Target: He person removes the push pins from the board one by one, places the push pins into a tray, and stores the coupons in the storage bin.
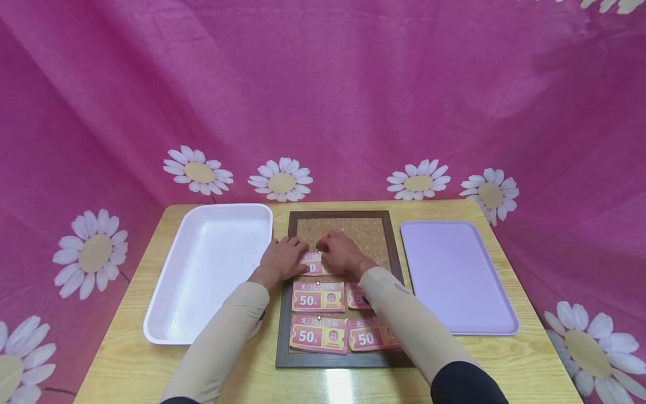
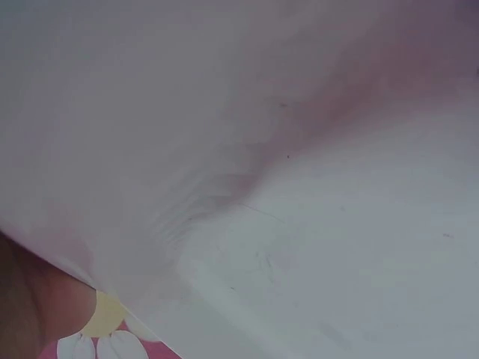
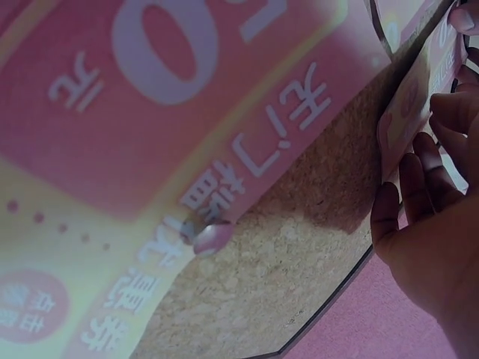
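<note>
A corkboard in a dark frame lies on the table, bearing several pink and yellow coupons. My left hand rests over the board's left side, its thumb and fingers touching the left part of the uppermost coupon. Across from it, my right hand touches that coupon's right part with bent fingers beside a small pushpin. The right wrist view shows loosely bent fingers at the coupon's edge. Closer to that camera, a silvery pushpin sits at another coupon's edge. The left wrist view shows mostly white tray.
A deep white tray stands left of the board, near my left forearm. To the right lies a shallow purple tray. More coupons, including a lower left coupon, lie below my hands. A pink flowered cloth hangs behind the table.
</note>
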Available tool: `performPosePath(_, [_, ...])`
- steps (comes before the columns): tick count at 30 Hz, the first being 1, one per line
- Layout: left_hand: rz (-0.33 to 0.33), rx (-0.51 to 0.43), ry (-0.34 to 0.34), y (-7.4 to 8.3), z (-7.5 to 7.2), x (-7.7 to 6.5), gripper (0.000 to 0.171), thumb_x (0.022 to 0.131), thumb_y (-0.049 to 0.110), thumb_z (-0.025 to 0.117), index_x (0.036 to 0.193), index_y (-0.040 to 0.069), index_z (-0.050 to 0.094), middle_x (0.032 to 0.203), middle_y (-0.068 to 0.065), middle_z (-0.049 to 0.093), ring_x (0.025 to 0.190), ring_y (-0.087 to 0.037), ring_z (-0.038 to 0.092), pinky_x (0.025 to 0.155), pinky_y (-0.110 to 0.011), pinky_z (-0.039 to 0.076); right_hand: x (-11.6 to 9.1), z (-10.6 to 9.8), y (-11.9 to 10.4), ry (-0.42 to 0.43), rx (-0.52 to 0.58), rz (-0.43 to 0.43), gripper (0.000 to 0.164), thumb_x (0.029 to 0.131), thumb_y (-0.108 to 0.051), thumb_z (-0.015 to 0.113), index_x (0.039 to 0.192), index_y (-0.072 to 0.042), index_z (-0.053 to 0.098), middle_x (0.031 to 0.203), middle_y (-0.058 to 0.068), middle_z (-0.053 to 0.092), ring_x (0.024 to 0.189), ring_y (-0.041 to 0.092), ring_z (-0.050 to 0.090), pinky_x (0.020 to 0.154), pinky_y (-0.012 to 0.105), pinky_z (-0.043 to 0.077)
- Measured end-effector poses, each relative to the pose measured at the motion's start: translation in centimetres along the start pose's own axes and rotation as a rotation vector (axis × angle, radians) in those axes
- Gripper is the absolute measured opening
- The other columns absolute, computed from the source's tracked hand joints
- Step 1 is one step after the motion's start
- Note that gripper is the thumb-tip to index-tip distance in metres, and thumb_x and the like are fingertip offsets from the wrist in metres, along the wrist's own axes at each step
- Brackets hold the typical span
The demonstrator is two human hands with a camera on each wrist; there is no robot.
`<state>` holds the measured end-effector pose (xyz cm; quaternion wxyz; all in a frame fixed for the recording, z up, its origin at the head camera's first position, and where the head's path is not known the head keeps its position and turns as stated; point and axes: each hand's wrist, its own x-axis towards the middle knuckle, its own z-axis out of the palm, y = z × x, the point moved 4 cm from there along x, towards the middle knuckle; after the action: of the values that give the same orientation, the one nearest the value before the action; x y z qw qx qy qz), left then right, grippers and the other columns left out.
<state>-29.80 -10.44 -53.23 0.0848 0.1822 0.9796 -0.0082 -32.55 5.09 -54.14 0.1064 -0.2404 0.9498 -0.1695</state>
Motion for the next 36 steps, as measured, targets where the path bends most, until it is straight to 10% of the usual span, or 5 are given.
performPosePath(36, [0.000, -0.021, -0.013, -0.09, -0.34, -0.02, 0.045, 0.084, 0.053, 0.067, 0.115, 0.022, 0.055, 0.121, -0.004, 0.058, 0.113, -0.023, 0.052, 0.100, -0.046, 0.041, 0.26, 0.49, 0.42, 0.065, 0.025, 0.004, 0.023, 0.092, -0.026, 0.059, 0.112, -0.023, 0.069, 0.108, -0.001, 0.057, 0.104, 0.019, 0.051, 0.095, 0.036, 0.043])
